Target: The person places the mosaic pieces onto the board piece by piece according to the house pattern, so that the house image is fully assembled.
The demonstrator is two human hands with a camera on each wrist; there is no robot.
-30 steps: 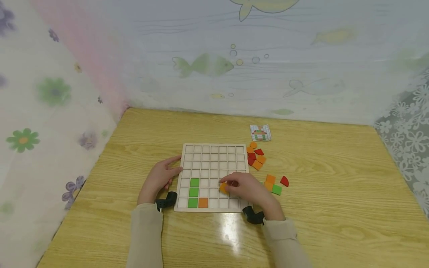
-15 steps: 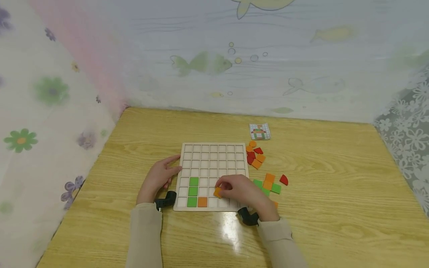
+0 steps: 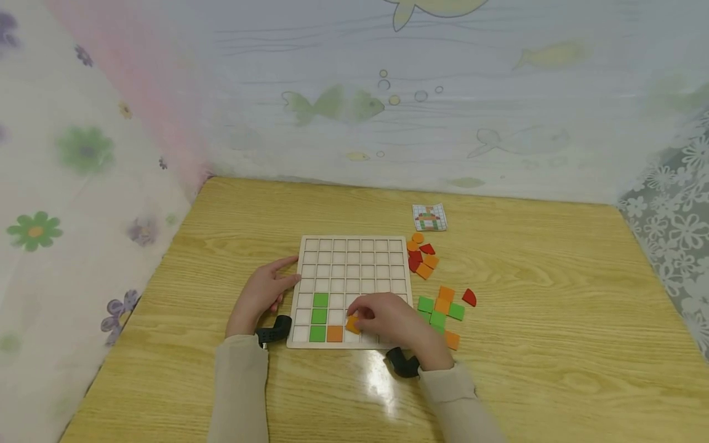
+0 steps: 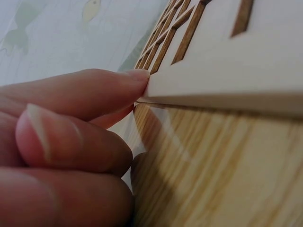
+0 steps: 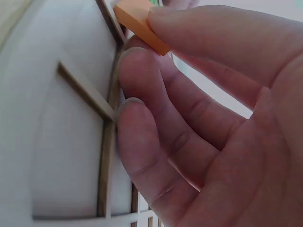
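Observation:
A pale wooden grid board [image 3: 354,271] lies on the table with a column of green square tiles [image 3: 319,316] at its lower left. One orange square tile [image 3: 335,334] sits in the bottom row beside them. My right hand [image 3: 394,317] pinches another orange square tile [image 3: 352,325] between thumb and fingers, over the cell right of the placed orange one. In the right wrist view that tile [image 5: 139,21] is tilted, with the fingertips close against the grid. Fingertips of my left hand [image 3: 263,290] touch the board's left edge; its lower fingers [image 4: 75,142] are bent beneath.
Several green tiles [image 3: 437,320] and orange tiles [image 3: 446,293] lie right of the board, with a red quarter-round piece [image 3: 469,298] beyond. Red and orange pieces [image 3: 425,271] cluster by its upper right edge. A small printed pattern card [image 3: 429,217] lies farther back, before the wall.
My right hand has moved left and slightly nearer with the orange tile, to the bottom row. More loose green and orange tiles show behind it. The left hand has stayed at the board's edge.

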